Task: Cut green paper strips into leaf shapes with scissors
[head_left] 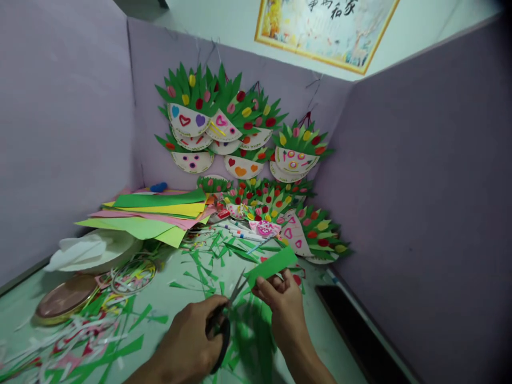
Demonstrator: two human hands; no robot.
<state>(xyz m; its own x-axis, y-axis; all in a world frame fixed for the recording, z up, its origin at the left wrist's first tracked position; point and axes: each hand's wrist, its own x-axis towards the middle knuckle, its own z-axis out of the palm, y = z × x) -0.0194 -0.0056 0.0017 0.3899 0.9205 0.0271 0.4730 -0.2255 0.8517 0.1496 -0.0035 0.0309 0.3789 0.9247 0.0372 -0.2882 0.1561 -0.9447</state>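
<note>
My left hand [196,336] is closed around the dark handles of a pair of scissors [237,290]. The blades are parted and point up and away, with their tips by the left end of a green paper strip [272,265]. Pinched between thumb and fingers, that strip is held by my right hand [282,298], tilted up to the right. Whether the blades touch the paper I cannot tell. Below both hands lie green paper leaves [256,336] and cut scraps [206,266] on the pale table.
Coloured paper sheets [160,213] are stacked at the back left, near white paper plates [96,248]. A round lid [66,298] and a tape roll [134,274] lie among scraps. Decorated paper-plate baskets [192,122] hang on the back panel. A dark flat object [352,330] lies at right.
</note>
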